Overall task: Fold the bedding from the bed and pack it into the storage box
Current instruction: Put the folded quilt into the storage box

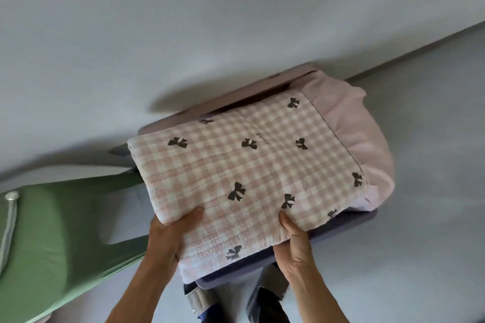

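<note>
A folded pink-and-white checked blanket (244, 170) with dark bow prints lies flat over the purple storage box (338, 228) on the floor by the wall. My left hand (168, 236) grips its near left corner, thumb on top. My right hand (296, 238) grips the near edge further right, thumb on top as well. A plain pink piece of bedding (367, 134) sits in the box under the blanket and bulges out on the right side. The box's lid (236, 102) leans against the wall behind it.
The bed with a green sheet (52, 238) stands on the left, its corner close to the box. A grey floor (433, 191) stretches to the right. My feet in dark slippers (265, 296) stand just before the box. A white wall (183, 21) fills the back.
</note>
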